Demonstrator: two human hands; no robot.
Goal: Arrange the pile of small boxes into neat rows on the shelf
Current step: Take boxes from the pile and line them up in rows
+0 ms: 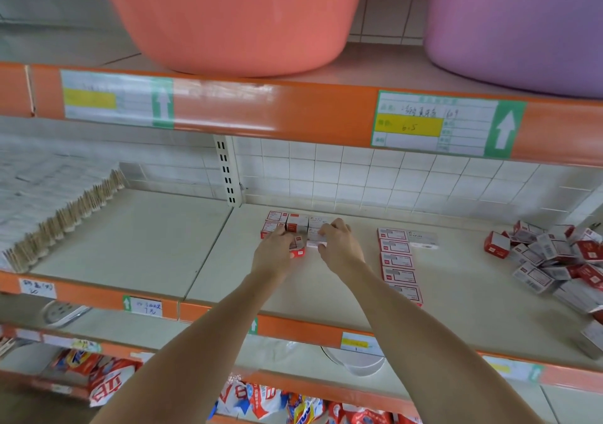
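A block of small red-and-white boxes (pixel 286 221) stands at the back of the cream shelf (pixel 326 286). My left hand (pixel 273 254) grips a box (pixel 297 248) at the block's front left. My right hand (pixel 339 244) pinches a white-topped box (pixel 316 239) at the block's right side. A neat column of flat boxes (pixel 396 262) runs toward the shelf's front edge to the right of my hands, with one more box (pixel 422 238) beside its top. A loose pile of the same boxes (pixel 554 257) lies at the far right.
Wooden clothes pegs in packs (pixel 58 221) fill the shelf's left end. An orange basin (pixel 235 16) and a purple basin (pixel 522 25) sit on the shelf above. Orange price rails (pixel 277 110) edge each shelf. Detergent bags (pixel 107 378) lie on the lower shelf.
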